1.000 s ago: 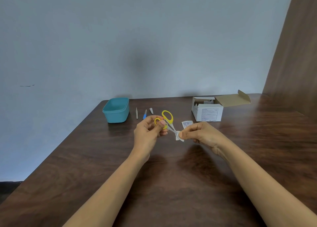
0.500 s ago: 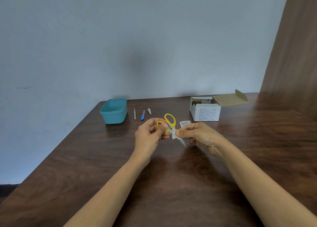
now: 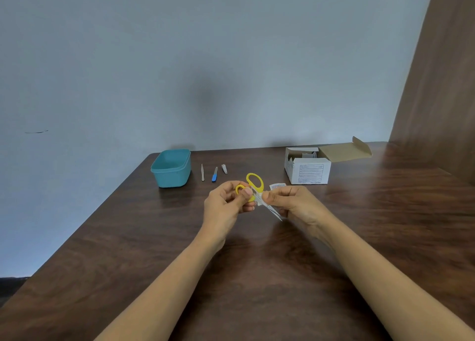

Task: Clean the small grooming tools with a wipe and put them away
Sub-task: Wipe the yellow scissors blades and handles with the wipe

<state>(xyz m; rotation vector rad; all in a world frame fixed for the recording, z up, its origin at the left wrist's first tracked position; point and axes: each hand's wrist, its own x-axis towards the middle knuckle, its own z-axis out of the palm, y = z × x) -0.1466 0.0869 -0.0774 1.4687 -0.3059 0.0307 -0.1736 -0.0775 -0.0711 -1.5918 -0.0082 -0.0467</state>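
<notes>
A blue tub (image 3: 171, 168) sat far off to the left of the left hand, on the brown table (image 3: 257, 276). It had no lid on. Between the tub and the hands, three little tools lay side by side, a bit apart from each other. First was a thin pale stick (image 3: 202, 173). Next was a tool with a blue handle (image 3: 214, 175). Last was a small silver clipper (image 3: 224, 169).

The left hand (image 3: 226, 204) was up off the table, just in front of those tools. Its fingers were curled and its thumb was pressed on one yellow loop of the scissors (image 3: 257, 192). The other yellow loop stuck up above the hand. The scissor blades were closed and pointed down to the right, under the right hand.

The right hand (image 3: 293, 201) was very close to the left one. Its thumb and fingers pinched the blades near the handles. A small white bit there looked like the wipe (image 3: 259, 202), but it was mostly hidden, so I cannot be sure how it was folded.

Just behind the right hand lay a little torn packet (image 3: 277, 185), flat on the table. Farther back and to the right stood a white box (image 3: 308, 172) with its brown flap open.
</notes>
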